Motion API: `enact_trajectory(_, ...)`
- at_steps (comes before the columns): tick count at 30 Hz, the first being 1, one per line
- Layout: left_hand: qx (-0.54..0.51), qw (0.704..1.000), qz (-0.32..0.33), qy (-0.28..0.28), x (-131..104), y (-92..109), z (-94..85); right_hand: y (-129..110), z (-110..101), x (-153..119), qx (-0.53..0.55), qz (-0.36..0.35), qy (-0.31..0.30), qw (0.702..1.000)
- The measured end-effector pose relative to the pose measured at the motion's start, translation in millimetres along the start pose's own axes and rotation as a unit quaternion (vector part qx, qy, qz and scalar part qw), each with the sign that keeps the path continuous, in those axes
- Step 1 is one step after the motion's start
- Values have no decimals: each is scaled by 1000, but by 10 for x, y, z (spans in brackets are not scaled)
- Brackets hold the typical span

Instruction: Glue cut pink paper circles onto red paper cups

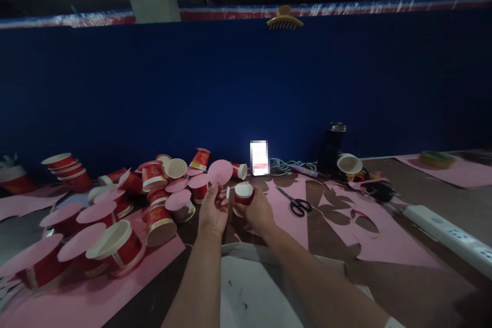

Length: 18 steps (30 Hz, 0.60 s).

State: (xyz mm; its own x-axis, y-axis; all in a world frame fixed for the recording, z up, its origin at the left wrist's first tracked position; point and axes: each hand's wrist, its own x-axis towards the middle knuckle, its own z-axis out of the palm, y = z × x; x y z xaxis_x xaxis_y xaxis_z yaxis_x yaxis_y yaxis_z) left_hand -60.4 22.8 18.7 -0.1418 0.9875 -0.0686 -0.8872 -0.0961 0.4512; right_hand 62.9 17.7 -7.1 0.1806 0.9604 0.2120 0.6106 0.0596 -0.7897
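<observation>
Pinched in my left hand [213, 210] is a pink paper disc [220, 171], held upright above the fingertips. A small white piece [227, 192] also shows at the fingers of that hand. My right hand [258, 210] is closed round a red paper cup [243, 193], its pale round end facing up. The two hands are close together, with the disc above and to the left of the cup. Left of them stand several red cups, many with pink discs on top, such as the one at the front left [85, 242].
Black scissors [299, 207] lie on cut pink paper [288, 215] to the right. A lit phone [259, 158] stands at the back. Farther right are a dark bottle [331, 148], a tipped cup [349, 164], a tape roll [436, 159] and a white power strip [446, 233].
</observation>
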Motion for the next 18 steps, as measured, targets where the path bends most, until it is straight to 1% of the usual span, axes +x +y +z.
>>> enact_trajectory(3,38,998,28,44,-9,-89,7,-1,-135,-105,-30,3,33,999)
enact_trajectory(5,68,995,39,56,-9,-174,-2,34,-225,-158,-59,15,38,997)
enact_trajectory(7,99,992,44,65,-3,-260,-16,101,-290,-198,-76,32,30,996)
enact_trajectory(10,139,985,42,95,9,-355,-33,217,-346,-258,-67,53,10,996)
enact_trajectory(12,159,979,41,122,15,-388,-41,257,-390,-286,-40,44,13,998)
enact_trajectory(14,176,974,39,140,17,-406,-51,248,-470,-273,11,6,31,999)
enact_trajectory(16,192,970,41,143,17,-422,-62,194,-592,-197,79,-17,61,995)
enact_trajectory(18,202,969,49,132,17,-444,-72,119,-733,-66,142,-10,76,987)
